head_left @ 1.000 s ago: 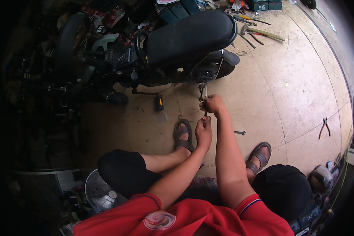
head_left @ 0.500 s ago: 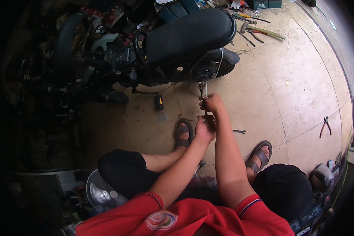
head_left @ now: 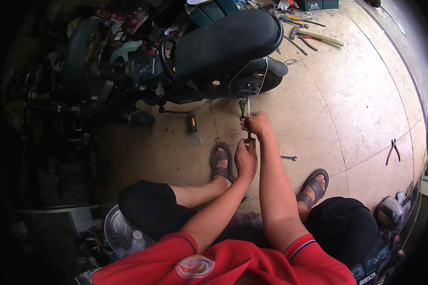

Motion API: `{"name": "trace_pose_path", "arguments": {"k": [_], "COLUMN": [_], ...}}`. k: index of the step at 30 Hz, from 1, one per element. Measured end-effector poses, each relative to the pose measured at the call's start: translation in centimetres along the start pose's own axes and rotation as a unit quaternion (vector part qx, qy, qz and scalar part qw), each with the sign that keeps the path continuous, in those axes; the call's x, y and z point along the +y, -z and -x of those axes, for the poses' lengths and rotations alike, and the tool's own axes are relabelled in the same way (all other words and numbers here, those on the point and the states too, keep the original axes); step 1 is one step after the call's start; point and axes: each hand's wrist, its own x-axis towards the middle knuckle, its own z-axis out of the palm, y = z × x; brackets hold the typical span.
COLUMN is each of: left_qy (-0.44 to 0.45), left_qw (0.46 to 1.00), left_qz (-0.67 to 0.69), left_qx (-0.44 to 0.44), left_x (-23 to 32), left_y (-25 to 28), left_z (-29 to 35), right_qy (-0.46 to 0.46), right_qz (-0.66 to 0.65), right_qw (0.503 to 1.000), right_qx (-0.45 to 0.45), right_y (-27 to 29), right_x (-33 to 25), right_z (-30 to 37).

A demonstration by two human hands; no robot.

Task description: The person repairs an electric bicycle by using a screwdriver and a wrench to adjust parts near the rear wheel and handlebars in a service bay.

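A motorbike-like two-wheeler with a long black seat (head_left: pixel 228 40) stands ahead of me, its rear wheel (head_left: pixel 273 78) at the right. My right hand (head_left: pixel 257 123) is closed around a metal wrench (head_left: pixel 249 105), whose bright shaft runs up to the wheel's hub (head_left: pixel 247 89). A dark jaw-like end of the wrench shows below that hand. There my left hand (head_left: pixel 246 158) has its fingers closed on this lower end; the fingertips are partly hidden. Beside the shaft hangs a dark metal part (head_left: pixel 242 108) at the hub.
Another wrench (head_left: pixel 288 158) lies on the tiled floor right of my hands, with pliers (head_left: pixel 393 152) farther right. A hammer (head_left: pixel 316 37) and several tools lie behind the wheel. A pedal (head_left: pixel 191 122) sticks out at the left. A fan (head_left: pixel 123 230) stands by my left knee.
My left hand has turned and slid slightly left along the wrench's lower end, leaving less of that end showing. The right hand keeps its grip nearly in place.
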Motion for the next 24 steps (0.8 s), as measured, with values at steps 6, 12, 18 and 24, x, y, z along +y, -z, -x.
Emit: {"name": "trace_pose_path", "arguments": {"k": [6,12,18,24], "left_qy": [0.428,0.477,0.167,-0.049], "left_qw": [0.601,0.605,0.976,0.998], "left_qz": [0.649,0.617,0.138,0.001], "left_qx": [-0.187,-0.158,-0.019,0.049], "left_x": [0.5,-1.4,-1.5,0.4], "left_y": [0.1,-1.5,-1.6,-1.4], "left_z": [-0.9,-1.9,0.2,0.4], "right_qy": [-0.025,-0.008,0.001,0.0], "right_qz": [-0.039,-0.027,-0.042,-0.043], "right_qw": [0.999,1.0,0.999,0.999], "right_qx": [-0.015,0.014,0.019,0.008], "right_y": [0.4,0.1,-0.2,0.7], "right_x": [-0.3,1.4,0.7,0.7], "right_z": [-0.2,-1.4,-0.4,-0.9]}}
